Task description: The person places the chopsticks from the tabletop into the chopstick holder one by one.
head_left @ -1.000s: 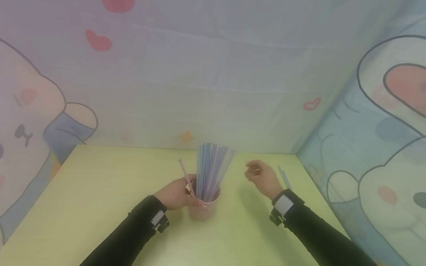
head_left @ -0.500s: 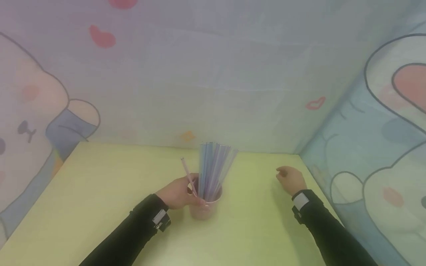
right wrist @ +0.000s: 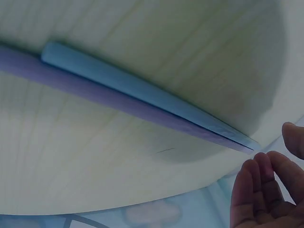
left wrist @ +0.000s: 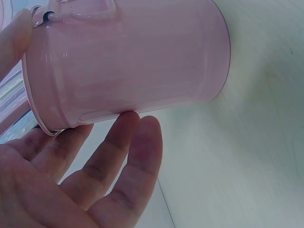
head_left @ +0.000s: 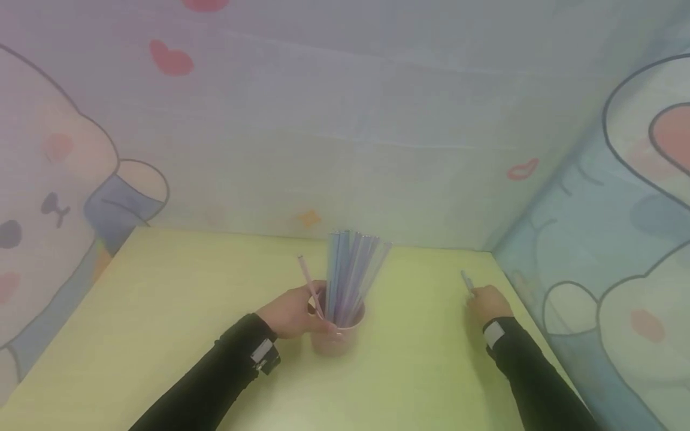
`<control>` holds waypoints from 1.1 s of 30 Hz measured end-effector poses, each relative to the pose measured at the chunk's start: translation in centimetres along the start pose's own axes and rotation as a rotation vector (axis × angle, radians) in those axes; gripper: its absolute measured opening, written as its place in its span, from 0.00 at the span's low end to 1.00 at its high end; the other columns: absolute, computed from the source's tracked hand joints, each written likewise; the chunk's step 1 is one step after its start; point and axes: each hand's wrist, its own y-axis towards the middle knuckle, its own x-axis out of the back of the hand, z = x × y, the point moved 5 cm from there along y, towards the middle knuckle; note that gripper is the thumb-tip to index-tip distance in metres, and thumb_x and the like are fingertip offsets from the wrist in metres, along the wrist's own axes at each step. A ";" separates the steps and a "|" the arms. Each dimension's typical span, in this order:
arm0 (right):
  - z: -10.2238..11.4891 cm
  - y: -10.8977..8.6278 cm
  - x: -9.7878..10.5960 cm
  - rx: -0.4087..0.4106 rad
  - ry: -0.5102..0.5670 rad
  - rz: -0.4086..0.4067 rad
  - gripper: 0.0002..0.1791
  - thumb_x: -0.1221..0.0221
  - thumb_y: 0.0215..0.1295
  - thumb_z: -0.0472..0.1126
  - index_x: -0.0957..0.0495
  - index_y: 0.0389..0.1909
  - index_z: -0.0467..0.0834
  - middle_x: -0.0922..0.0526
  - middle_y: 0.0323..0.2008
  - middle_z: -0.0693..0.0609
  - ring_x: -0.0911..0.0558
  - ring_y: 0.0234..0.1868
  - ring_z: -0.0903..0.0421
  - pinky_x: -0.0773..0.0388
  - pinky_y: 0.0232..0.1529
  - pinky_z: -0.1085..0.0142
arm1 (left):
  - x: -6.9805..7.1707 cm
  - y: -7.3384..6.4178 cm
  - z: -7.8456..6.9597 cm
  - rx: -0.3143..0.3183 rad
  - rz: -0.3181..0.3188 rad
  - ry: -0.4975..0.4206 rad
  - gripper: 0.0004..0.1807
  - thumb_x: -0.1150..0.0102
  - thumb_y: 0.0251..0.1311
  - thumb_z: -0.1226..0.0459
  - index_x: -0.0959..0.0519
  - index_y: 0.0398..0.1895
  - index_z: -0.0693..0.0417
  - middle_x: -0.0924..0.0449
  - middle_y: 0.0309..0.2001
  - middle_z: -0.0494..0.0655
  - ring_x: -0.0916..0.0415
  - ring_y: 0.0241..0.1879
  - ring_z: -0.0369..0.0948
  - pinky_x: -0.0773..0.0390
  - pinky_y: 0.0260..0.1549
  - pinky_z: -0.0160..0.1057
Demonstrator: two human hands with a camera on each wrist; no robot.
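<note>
My left hand (head_left: 291, 311) grips a small pink metal pail (head_left: 333, 343) at its rim, thumb on one side and fingers on the other. Several blue, purple and clear straws (head_left: 350, 278) stand upright in the pail, and one pink straw (head_left: 308, 278) leans toward the left. In the left wrist view, the pail's wire handle (left wrist: 90, 14) hangs near the thumb. At the table's right side my right hand (head_left: 489, 306) hovers by a blue straw (right wrist: 118, 81) and a purple straw (right wrist: 99, 95), which lie side by side. Its thumb and fingers are apart in the right wrist view.
The pale yellow table (head_left: 205, 281) ends at a cloth backdrop (head_left: 345, 149) behind and a printed cartoon cloth (head_left: 598, 287) on the right. Another cartoon cloth (head_left: 48, 257) borders the left side.
My right hand has moved right and lowered, from beside the pail to the straws on the table. The left hand stays on the pail; the head view has shifted slightly.
</note>
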 end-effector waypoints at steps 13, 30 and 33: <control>-1.1 -0.2 -2.1 -0.050 -0.154 -0.023 0.15 0.51 0.73 0.33 0.21 0.38 0.24 0.27 0.28 0.34 0.23 0.29 0.35 0.22 0.25 0.44 | -0.2 0.2 0.1 -0.018 0.003 0.021 0.46 0.21 0.54 0.57 0.34 0.75 0.51 0.20 0.59 0.49 0.20 0.55 0.51 0.20 0.52 0.51; 2.8 -1.9 -0.2 -0.020 -0.029 0.017 0.13 0.41 0.69 0.37 0.16 0.42 0.29 0.15 0.35 0.33 0.16 0.34 0.36 0.18 0.36 0.43 | -0.1 0.0 -0.4 -0.016 -0.010 0.023 0.48 0.21 0.54 0.57 0.35 0.76 0.51 0.20 0.58 0.49 0.19 0.52 0.48 0.19 0.48 0.48; 3.8 -2.4 0.0 -0.007 -0.035 0.020 0.13 0.38 0.68 0.37 0.16 0.43 0.29 0.14 0.41 0.31 0.16 0.43 0.31 0.19 0.44 0.39 | -0.1 -0.1 -0.5 -0.027 -0.008 0.020 0.47 0.21 0.55 0.57 0.35 0.76 0.52 0.20 0.59 0.50 0.19 0.53 0.49 0.19 0.50 0.49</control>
